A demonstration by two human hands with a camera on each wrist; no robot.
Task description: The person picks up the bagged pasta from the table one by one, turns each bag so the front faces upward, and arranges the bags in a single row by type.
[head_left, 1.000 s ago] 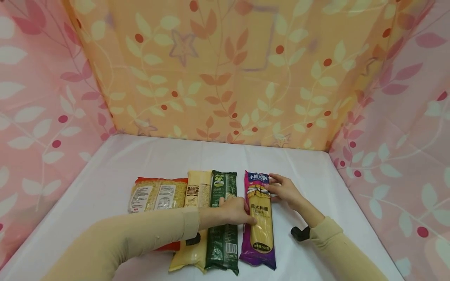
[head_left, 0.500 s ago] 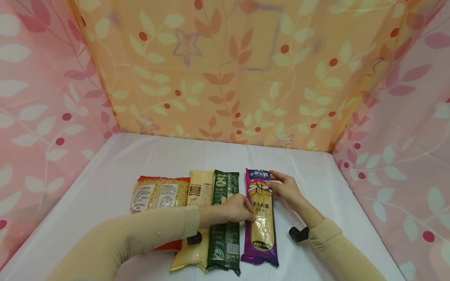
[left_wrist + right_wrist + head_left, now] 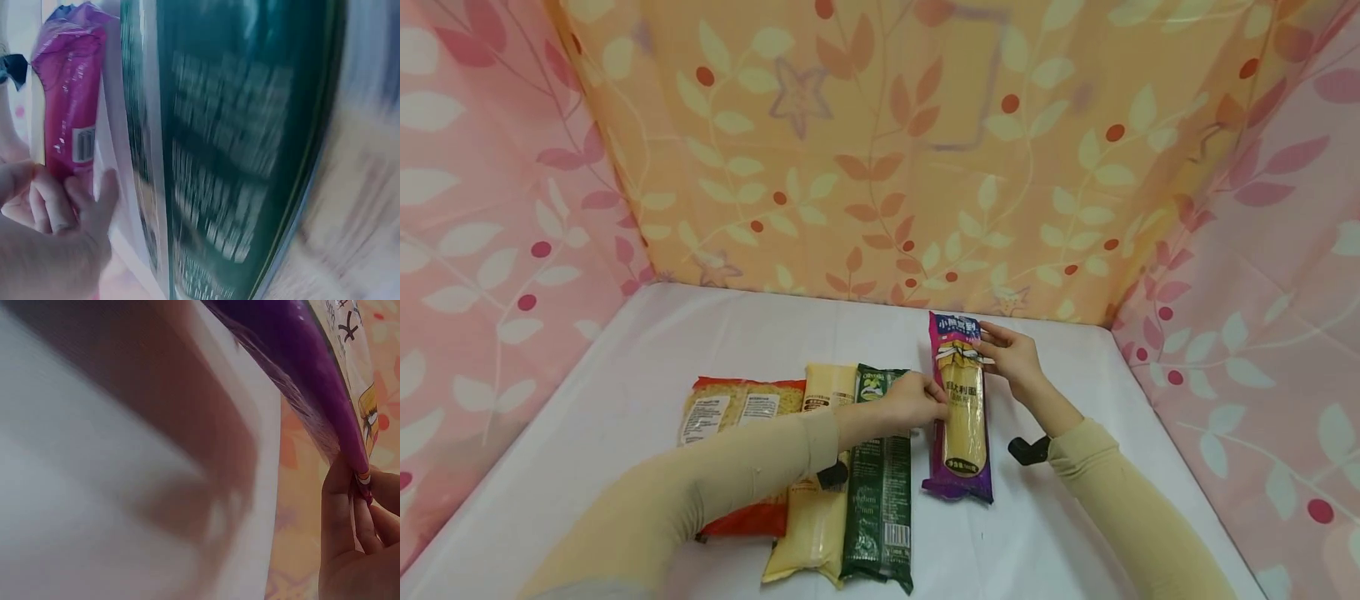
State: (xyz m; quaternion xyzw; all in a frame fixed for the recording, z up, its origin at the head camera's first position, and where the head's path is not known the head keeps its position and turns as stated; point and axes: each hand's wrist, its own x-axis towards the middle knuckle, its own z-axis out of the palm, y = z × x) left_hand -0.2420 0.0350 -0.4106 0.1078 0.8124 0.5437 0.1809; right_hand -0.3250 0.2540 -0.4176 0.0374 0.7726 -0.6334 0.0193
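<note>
Gripping a purple pasta packet (image 3: 964,417) right of center in the head view, a person works with both hands over a white-covered table (image 3: 1037,550). The left hand (image 3: 913,402), reaching in from the lower left across the other packets, pinches the purple packet's near edge with curled fingers; the right hand (image 3: 1015,360), at right, holds the upper part of its opposite edge between thumb and fingers. Lined up from lower left to center are a red-edged pasta bag (image 3: 741,402), a yellow packet (image 3: 808,542) and a green packet (image 3: 878,500), the last just beside the purple one. Leaf-patterned orange cloth (image 3: 880,167) fills the top of the frame.

In the left wrist view, the left hand's bent fingers meet the purple packet's edge at left, while the green packet, blurred, dominates the center.

In the right wrist view, the right hand's fingers, pressed together at lower right, pinch the end of the purple packet, which slants down from the top center. Whether its other end touches the table cannot be told.
</note>
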